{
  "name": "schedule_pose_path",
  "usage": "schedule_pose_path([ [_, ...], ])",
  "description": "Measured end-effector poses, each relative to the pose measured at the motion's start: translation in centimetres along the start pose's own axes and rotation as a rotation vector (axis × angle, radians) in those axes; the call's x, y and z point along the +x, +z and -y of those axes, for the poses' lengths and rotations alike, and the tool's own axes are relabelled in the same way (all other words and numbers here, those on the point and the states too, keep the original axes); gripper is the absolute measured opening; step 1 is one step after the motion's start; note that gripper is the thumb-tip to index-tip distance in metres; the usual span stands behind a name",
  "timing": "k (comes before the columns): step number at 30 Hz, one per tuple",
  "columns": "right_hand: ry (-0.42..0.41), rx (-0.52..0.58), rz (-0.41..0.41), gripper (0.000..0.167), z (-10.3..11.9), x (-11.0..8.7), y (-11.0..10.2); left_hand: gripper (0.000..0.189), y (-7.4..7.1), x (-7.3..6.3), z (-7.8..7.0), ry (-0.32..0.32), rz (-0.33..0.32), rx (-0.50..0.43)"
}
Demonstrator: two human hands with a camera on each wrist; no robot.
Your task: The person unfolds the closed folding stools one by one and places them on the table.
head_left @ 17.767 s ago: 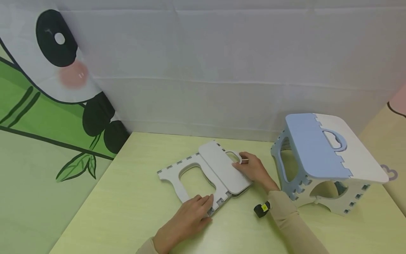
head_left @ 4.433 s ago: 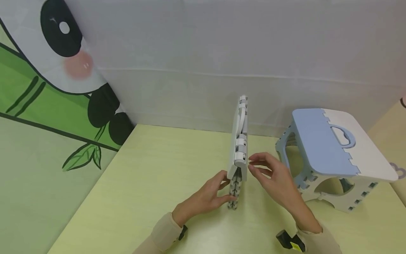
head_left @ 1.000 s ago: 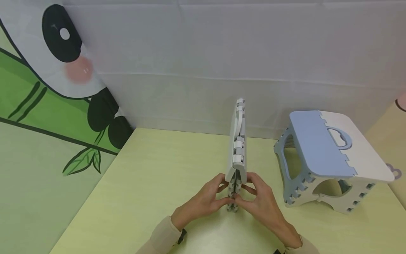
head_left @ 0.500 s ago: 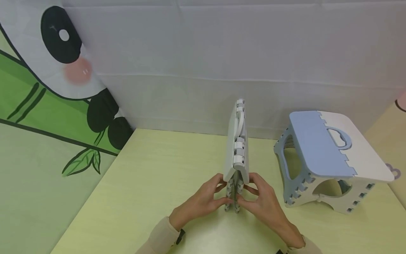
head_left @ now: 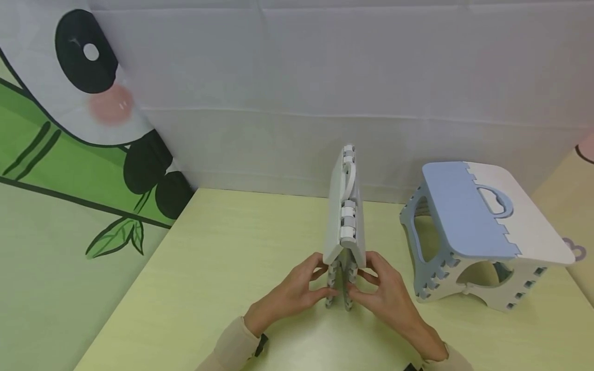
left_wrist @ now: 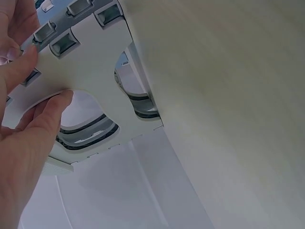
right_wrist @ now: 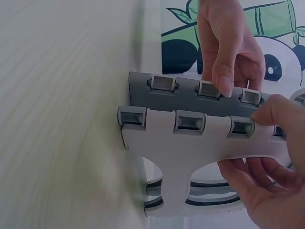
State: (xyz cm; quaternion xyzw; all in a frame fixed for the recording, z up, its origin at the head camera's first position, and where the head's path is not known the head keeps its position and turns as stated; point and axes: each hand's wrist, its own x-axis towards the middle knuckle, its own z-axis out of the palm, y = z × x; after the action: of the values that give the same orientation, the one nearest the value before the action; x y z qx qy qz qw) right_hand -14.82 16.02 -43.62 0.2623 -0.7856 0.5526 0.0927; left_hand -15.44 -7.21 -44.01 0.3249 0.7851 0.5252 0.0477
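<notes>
A white and grey folding stool point(head_left: 334, 224) stands on its legs in the middle of the table, its seat halves folded up into a narrow peak with the handle point(head_left: 349, 181) on top. My left hand point(head_left: 297, 288) grips the left leg panel, fingers through its cutout and thumb over the toothed edge, as the left wrist view shows. On the other side my right hand point(head_left: 382, 291) holds the right leg panel point(right_wrist: 176, 167) in the same way. A narrow gap runs between the two panels, widest at the near edge.
To the right stands an unfolded blue and white folding stool point(head_left: 468, 211) with a blue handle. Behind the pale yellow-green table point(head_left: 223, 242) hangs a white cloth point(head_left: 287, 149), with a panda print point(head_left: 88, 56) at the left.
Earlier the stool lay flat; later it stood folded with only my left hand gripping it. Since one second ago, both hands have drawn the leg panels slightly apart, and the seat halves have spread.
</notes>
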Motion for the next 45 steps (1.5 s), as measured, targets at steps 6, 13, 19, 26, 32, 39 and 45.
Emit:
schedule_pose_path([
  [6, -0.004, -0.006, 0.002, 0.062, -0.1, -0.1, -0.3, 0.057, -0.1, -0.2, 0.2, 0.014, -0.001, 0.011],
  [13, 0.0, -0.006, 0.011, 0.061, -0.3, -0.3, -0.8, 0.059, -0.3, -0.2, 0.1, 0.01, 0.001, 0.014],
  [19, 0.008, -0.005, 0.012, 0.06, -0.3, -0.2, -0.9, 0.059, -0.5, -0.4, 0.2, 0.012, -0.01, 0.017],
  [26, 0.008, -0.006, 0.007, 0.06, -0.3, -0.2, -1.1, 0.058, -0.7, -0.6, 0.2, 0.004, -0.015, 0.013],
  [32, 0.022, -0.013, 0.008, 0.061, -0.5, -0.3, -1.2, 0.058, -0.9, -0.7, 0.2, -0.009, -0.011, 0.008],
  [39, 0.063, -0.002, 0.022, 0.06, -0.5, -0.3, -1.4, 0.059, -1.1, -0.9, 0.2, -0.006, -0.014, 0.014],
  [45, 0.06, 0.002, 0.024, 0.059, -0.4, -0.4, -1.6, 0.056, -1.3, -1.1, 0.3, -0.003, -0.014, 0.02],
])
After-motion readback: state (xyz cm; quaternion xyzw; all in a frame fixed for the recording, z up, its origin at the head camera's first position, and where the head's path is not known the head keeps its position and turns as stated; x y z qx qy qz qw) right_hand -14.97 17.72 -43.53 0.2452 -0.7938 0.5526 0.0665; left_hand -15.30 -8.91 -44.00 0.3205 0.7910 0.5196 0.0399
